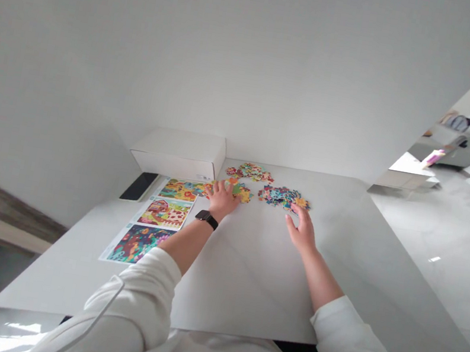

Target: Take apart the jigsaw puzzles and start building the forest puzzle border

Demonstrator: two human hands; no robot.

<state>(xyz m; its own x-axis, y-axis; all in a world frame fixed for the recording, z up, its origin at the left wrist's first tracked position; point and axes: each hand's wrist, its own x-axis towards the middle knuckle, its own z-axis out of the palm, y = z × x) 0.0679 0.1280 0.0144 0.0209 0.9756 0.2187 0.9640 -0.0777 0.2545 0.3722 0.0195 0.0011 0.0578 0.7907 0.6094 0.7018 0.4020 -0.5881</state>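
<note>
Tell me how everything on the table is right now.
left hand, open, flat on the yellow puzzle pile
right hand, open, fingertips at the blue puzzle pile
far puzzle pile, loose, untouched
white box, shut
picture sheet, lying flat

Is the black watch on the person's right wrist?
No: the black watch sits on the wrist of the left hand, which lies flat on a pile of puzzle pieces.

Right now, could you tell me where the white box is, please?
In the head view, the white box sits far left on the table, just beyond the picture sheet.
</note>
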